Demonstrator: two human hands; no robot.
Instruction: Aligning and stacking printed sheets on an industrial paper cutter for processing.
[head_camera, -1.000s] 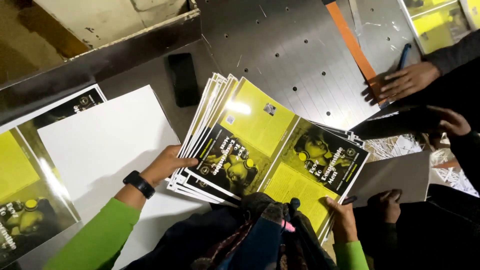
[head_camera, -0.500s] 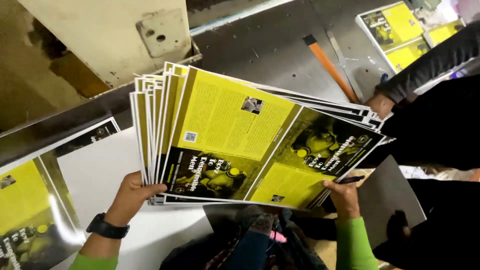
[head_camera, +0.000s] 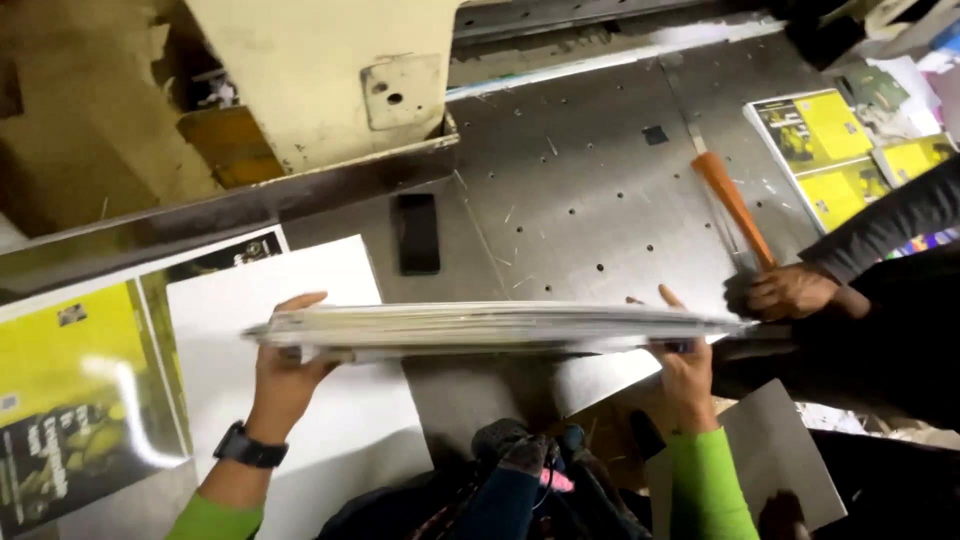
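Note:
I hold a thick stack of printed sheets edge-on, level above the metal table. My left hand grips the stack's left end, with a black watch on the wrist. My right hand grips its right end. Both sleeves are bright green. Under the left end lies a blank white sheet.
Another person's hand rests on the table at right, next to an orange-handled tool. A black phone lies on the table. Yellow printed sheets sit at far left and top right. A cream machine body stands behind.
The stack has tipped from facing me with its yellow print showing to edge-on and level. It has also come lower, in front of my body.

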